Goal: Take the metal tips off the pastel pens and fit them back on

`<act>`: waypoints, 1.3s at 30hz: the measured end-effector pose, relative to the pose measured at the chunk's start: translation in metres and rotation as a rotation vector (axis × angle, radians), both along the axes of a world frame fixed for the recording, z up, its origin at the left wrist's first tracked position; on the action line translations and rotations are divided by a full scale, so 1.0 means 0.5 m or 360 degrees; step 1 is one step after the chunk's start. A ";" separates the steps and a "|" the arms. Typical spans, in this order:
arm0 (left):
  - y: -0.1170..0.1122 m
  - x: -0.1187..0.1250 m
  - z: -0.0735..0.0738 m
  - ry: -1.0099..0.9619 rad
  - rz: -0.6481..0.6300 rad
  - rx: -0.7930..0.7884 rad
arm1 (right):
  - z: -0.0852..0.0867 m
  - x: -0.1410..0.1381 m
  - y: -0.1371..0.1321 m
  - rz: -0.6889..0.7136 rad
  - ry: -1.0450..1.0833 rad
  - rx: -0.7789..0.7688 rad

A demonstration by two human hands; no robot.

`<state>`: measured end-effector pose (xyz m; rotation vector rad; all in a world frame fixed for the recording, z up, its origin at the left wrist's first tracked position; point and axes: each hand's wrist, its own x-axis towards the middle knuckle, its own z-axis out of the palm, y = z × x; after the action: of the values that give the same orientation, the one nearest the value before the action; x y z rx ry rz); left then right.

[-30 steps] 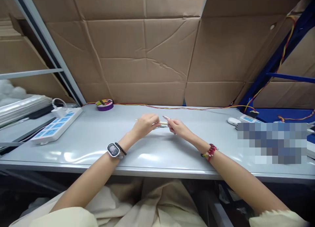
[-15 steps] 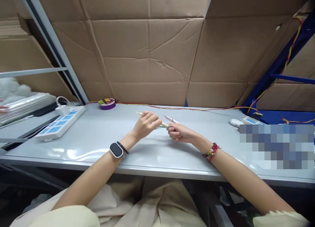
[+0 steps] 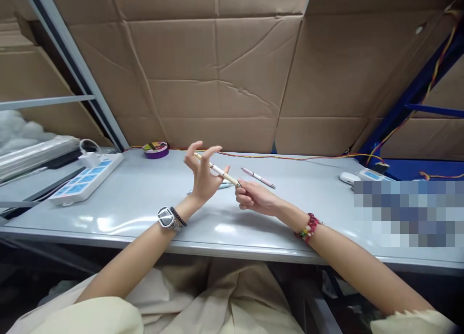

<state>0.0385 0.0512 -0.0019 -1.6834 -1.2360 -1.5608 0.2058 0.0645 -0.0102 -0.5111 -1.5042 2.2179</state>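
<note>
A cream and white pen (image 3: 218, 169) slants up to the left above the table, gripped at its lower right end by the closed fingers of my right hand (image 3: 258, 196). My left hand (image 3: 203, 181) is raised with its fingers spread around the pen's other end. The pen crosses in front of its palm; whether the palm touches it I cannot tell. Behind my right hand a pink and white pen (image 3: 258, 178) lies on the table. Partly hidden behind my left hand is another slim, bluish thing (image 3: 227, 184), perhaps also a pen.
On the white table (image 3: 145, 213), a purple tape roll (image 3: 155, 150) sits at the back left. A power strip (image 3: 87, 179) with a white charger (image 3: 90, 159) lies left. A white rounded device (image 3: 349, 178) is at the right, and thin wires run along the cardboard wall (image 3: 203, 97).
My left hand's fingers have come off the cream pen and spread apart, its wrist turning. My right hand has shifted slightly left, still holding the pen.
</note>
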 end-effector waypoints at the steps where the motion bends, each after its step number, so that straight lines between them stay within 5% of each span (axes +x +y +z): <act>1: 0.001 -0.001 0.004 -0.0049 -0.0033 0.0024 | -0.001 -0.002 -0.001 -0.0028 0.0017 0.0028; 6: 0.015 -0.014 0.013 -0.0421 -0.0352 -0.0029 | -0.006 -0.012 -0.008 -0.0163 0.0019 0.0140; 12: 0.021 -0.028 0.027 -0.1111 -0.1564 -0.0926 | -0.019 -0.012 -0.003 -0.0298 -0.0114 0.0203; 16: 0.010 -0.031 0.047 -0.1699 -0.2008 -0.1209 | -0.030 -0.012 0.003 -0.0332 -0.0201 0.0223; 20: 0.002 -0.016 0.055 -0.2071 -0.2089 -0.1195 | -0.033 -0.015 0.003 -0.0342 -0.0253 0.0237; 39: 0.001 -0.043 0.058 -0.2328 -0.1916 -0.0679 | -0.032 0.006 0.036 -0.0620 -0.0382 0.0374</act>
<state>0.0169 0.0516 0.0272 -1.4037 -1.0651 -3.9127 0.2088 0.0823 -0.0264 -0.9298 -1.5949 1.7056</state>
